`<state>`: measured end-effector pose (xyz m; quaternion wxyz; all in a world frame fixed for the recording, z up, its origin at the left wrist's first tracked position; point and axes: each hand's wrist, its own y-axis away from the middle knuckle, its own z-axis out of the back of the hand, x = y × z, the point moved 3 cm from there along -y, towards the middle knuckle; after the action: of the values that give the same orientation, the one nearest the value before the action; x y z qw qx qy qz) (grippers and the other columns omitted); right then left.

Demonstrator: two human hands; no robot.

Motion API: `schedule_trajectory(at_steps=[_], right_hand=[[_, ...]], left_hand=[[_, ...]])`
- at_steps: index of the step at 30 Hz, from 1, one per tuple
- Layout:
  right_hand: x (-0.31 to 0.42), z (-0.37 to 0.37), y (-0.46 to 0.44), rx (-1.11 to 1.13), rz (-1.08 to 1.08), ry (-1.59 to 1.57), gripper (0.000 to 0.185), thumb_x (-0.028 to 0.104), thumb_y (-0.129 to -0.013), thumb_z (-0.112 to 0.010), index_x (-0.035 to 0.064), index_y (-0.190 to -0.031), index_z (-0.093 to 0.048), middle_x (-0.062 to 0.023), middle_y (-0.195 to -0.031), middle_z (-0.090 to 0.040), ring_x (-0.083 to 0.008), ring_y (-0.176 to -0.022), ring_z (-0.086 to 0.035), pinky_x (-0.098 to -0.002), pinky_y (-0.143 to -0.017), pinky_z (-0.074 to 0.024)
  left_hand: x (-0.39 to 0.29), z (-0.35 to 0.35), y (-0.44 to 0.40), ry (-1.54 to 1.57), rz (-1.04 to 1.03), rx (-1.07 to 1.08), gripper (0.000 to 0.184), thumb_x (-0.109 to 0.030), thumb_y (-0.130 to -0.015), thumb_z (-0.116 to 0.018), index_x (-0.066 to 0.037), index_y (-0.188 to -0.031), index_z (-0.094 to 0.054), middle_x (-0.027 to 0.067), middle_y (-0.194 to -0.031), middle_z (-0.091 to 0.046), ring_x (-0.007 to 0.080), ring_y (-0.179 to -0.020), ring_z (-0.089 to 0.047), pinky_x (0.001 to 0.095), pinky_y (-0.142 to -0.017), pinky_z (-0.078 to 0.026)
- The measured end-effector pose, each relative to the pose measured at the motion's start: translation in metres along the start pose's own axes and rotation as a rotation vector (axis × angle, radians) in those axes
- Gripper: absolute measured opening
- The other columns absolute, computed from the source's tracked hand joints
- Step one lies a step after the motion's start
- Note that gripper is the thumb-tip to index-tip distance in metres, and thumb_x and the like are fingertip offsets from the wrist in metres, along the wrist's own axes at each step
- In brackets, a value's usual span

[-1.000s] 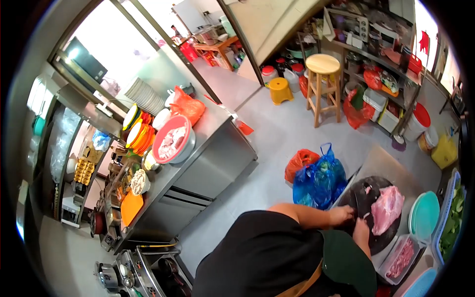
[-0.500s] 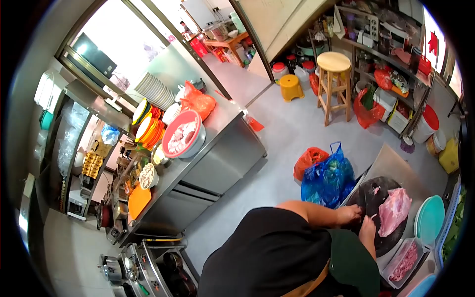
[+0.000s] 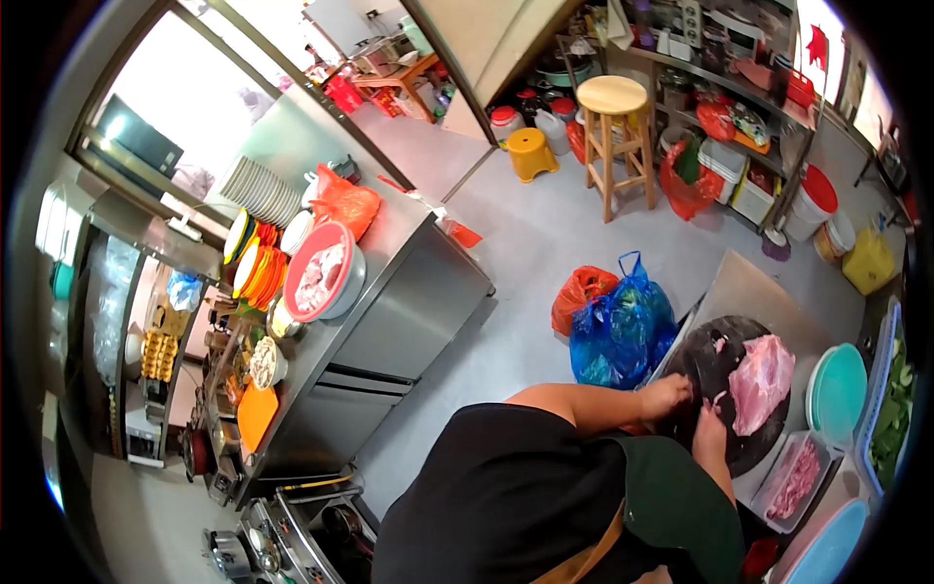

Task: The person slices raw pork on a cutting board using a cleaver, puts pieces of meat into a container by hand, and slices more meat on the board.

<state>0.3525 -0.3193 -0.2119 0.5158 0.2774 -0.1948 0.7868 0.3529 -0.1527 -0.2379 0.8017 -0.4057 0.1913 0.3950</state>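
A large pink slab of raw meat point(image 3: 762, 384) lies on a round dark chopping board point(image 3: 754, 450). My left hand point(image 3: 666, 397) is closed at the board's near left side; a dark narrow edge shows beside its fingers, but what it grips is hidden. Just right of it, my right hand point(image 3: 711, 435) is closed, fingertips pinching a small strip of meat point(image 3: 719, 397) over the board. Another small scrap of meat point(image 3: 720, 345) rests near the board's far side. Close to my right forearm stands a clear plastic tub point(image 3: 773, 472) with cut meat point(image 3: 798, 479) in it.
Turquoise bowls point(image 3: 843, 384) and a blue crate of green leaves point(image 3: 869, 428) stand right of the board. Blue point(image 3: 623, 336) and red point(image 3: 582, 292) bags sit on the floor beyond it. At left is a steel counter point(image 3: 409, 292) with a pink basin of meat point(image 3: 311, 297).
The view has shifted, so the room appears moved left. Both hands stay close together at the board, with the meat slab in the same place on it.
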Motion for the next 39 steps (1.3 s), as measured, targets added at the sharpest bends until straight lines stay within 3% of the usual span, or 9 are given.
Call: schedule_trajectory(at_steps=[7,8,9,10,11,24,26,29,39], right_hand=[[0.005,0.036,0.064,0.17,0.089,0.229,0.02,0.016,-0.09,-0.04,0.0005,-0.088,-0.051,-0.0186,-0.08,-0.055,-0.0373,-0.075,-0.055,-0.0449,-0.067,-0.0452],[0.013,0.05,0.072,0.071,0.12,0.197,0.028,0.021,-0.093,-0.038,-0.0011,-0.085,-0.053,-0.0208,-0.074,-0.055,-0.039,-0.074,-0.055,-0.0459,-0.066,-0.0445],[0.005,0.054,0.076,0.08,-0.209,-0.055,0.031,0.024,-0.093,-0.038,-0.0016,-0.083,-0.053,-0.0219,-0.073,-0.055,-0.04,-0.074,-0.055,-0.0468,-0.066,-0.0439],[-0.004,0.053,0.079,0.063,-0.508,-0.321,0.035,0.026,-0.094,-0.038,-0.002,-0.082,-0.054,-0.023,-0.071,-0.055,-0.0411,-0.074,-0.055,-0.0476,-0.066,-0.0434],[0.003,0.065,0.075,0.026,-0.542,-0.303,0.036,0.028,-0.094,-0.039,-0.0019,-0.081,-0.054,-0.0236,-0.071,-0.055,-0.0417,-0.075,-0.055,-0.0482,-0.066,-0.043],[0.041,0.02,-0.004,0.025,-0.227,0.04,0.033,0.03,-0.092,-0.042,0.002,-0.083,-0.058,-0.018,-0.075,-0.062,-0.0372,-0.073,-0.06,-0.0472,-0.066,-0.0472],[0.025,0.029,0.039,0.077,0.017,0.067,0.034,0.031,-0.092,-0.042,0.0017,-0.084,-0.058,-0.0194,-0.078,-0.062,-0.0378,-0.075,-0.059,-0.0469,-0.068,-0.0465],[0.022,0.057,0.074,0.054,-0.313,-0.087,0.035,0.031,-0.092,-0.041,0.0012,-0.081,-0.056,-0.0192,-0.077,-0.06,-0.038,-0.075,-0.059,-0.0463,-0.068,-0.0457],[0.043,0.003,-0.023,0.063,-0.037,0.121,0.031,0.03,-0.09,-0.042,0.0037,-0.088,-0.058,-0.0195,-0.085,-0.062,-0.0357,-0.08,-0.06,-0.0455,-0.073,-0.0472]], left_hand=[[-0.013,0.026,-0.021,0.044,0.299,0.178,0.015,-0.006,-0.074,-0.053,-0.008,-0.076,-0.067,0.0134,-0.083,-0.063,0.0297,-0.077,-0.059,0.0377,-0.073,-0.048],[-0.014,0.027,-0.02,0.038,0.122,0.245,0.02,-0.005,-0.068,-0.058,-0.009,-0.087,-0.064,0.0105,-0.094,-0.061,0.0288,-0.09,-0.055,0.0386,-0.079,-0.044],[-0.001,0.02,-0.01,-0.004,0.015,0.154,0.023,-0.002,-0.07,-0.058,-0.006,-0.092,-0.064,0.0109,-0.092,-0.062,0.0299,-0.089,-0.057,0.038,-0.076,-0.047],[-0.005,0.018,-0.007,0.625,0.584,0.203,0.024,0.002,-0.071,-0.06,-0.004,-0.094,-0.064,0.0113,-0.093,-0.061,0.0315,-0.089,-0.058,0.0364,-0.075,-0.049],[-0.013,0.026,-0.006,0.037,0.081,0.069,0.024,0.004,-0.071,-0.061,-0.003,-0.094,-0.062,0.0122,-0.098,-0.059,0.0311,-0.094,-0.057,0.0344,-0.081,-0.048],[-0.024,0.029,-0.012,-0.046,0.006,0.24,0.024,0.0,-0.07,-0.056,-0.002,-0.094,-0.061,0.0104,-0.103,-0.056,0.0305,-0.093,-0.053,0.0366,-0.083,-0.043],[-0.023,0.028,-0.006,-0.08,0.002,0.23,0.026,0.0,-0.07,-0.056,-0.003,-0.095,-0.061,0.0099,-0.104,-0.056,0.0299,-0.093,-0.052,0.0357,-0.084,-0.042],[-0.019,0.027,-0.004,-0.101,-0.017,0.229,0.032,0.0,-0.07,-0.056,-0.005,-0.101,-0.06,0.0092,-0.105,-0.055,0.0302,-0.095,-0.051,0.0365,-0.085,-0.042],[-0.018,0.025,-0.01,-0.083,0.039,0.292,0.033,0.004,-0.069,-0.055,-0.005,-0.1,-0.062,0.0108,-0.106,-0.055,0.0326,-0.1,-0.051,0.0376,-0.086,-0.044]])
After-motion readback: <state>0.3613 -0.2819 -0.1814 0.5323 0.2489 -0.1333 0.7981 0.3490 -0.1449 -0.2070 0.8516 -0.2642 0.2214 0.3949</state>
